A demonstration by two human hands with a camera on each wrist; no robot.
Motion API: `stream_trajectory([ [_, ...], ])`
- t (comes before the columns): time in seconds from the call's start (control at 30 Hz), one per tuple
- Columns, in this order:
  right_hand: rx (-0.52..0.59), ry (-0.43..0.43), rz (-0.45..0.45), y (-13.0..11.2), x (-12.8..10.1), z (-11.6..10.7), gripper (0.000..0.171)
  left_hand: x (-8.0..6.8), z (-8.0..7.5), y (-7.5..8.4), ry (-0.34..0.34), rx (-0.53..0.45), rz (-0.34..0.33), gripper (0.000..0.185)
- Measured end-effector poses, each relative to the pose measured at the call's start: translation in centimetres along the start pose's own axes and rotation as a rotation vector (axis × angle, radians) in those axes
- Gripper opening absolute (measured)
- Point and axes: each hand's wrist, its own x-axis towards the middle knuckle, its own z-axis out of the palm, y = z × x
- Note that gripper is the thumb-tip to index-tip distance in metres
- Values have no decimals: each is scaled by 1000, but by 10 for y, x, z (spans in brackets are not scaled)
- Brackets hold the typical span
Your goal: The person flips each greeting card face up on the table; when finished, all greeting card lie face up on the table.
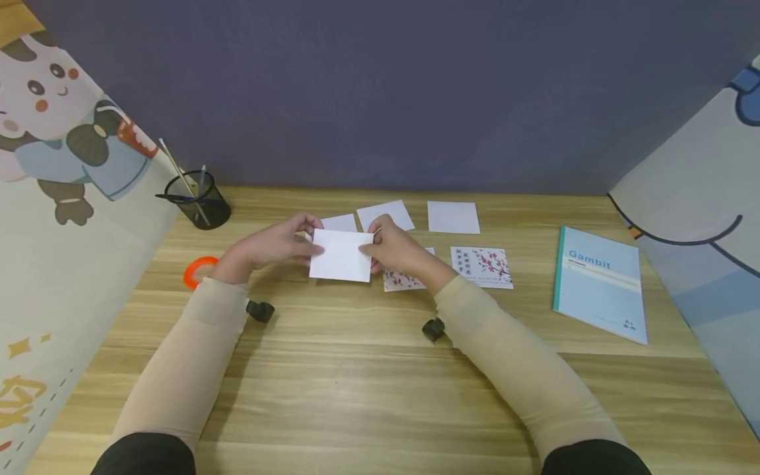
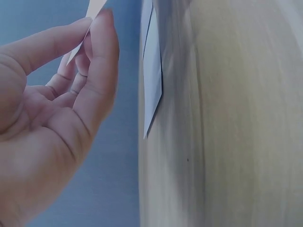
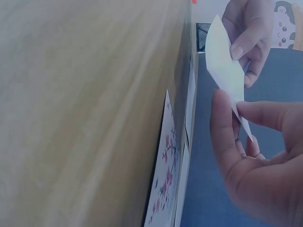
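A white card (image 1: pixel 341 256) is held up above the table between both hands, its plain side toward the head camera. The left hand (image 1: pixel 284 243) pinches its left edge between thumb and fingers. At the opposite edge the right hand (image 1: pixel 396 247) does the same, as the right wrist view shows with the card (image 3: pixel 225 61) slightly bent. Behind the hands lie plain white cards, one in the middle (image 1: pixel 386 214) and one at the right (image 1: pixel 454 217). A card printed with pink blossoms (image 1: pixel 482 267) lies right of the right hand, and another (image 1: pixel 404 280) is partly hidden under the right forearm.
A light blue notebook (image 1: pixel 601 284) lies at the right of the wooden table (image 1: pixel 356 396). At the back left stands a black mesh pen holder (image 1: pixel 208 206) with sticks and pens in it. An orange ring (image 1: pixel 192 272) rests beside the left wrist. A dark wall (image 1: pixel 404 99) closes the back.
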Motion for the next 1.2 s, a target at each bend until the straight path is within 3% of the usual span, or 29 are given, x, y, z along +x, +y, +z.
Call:
stream_trajectory([
  [0.4, -16, 57, -30, 0, -2, -8, 38, 6, 5, 4, 41, 86, 103, 47],
  [0.97, 49, 137, -36, 0, -2, -18, 37, 5, 13, 10, 200, 236, 240, 47],
  [1.2, 69, 199, -46, 2, -2, -21, 34, 4, 19, 13, 252, 291, 344, 41],
])
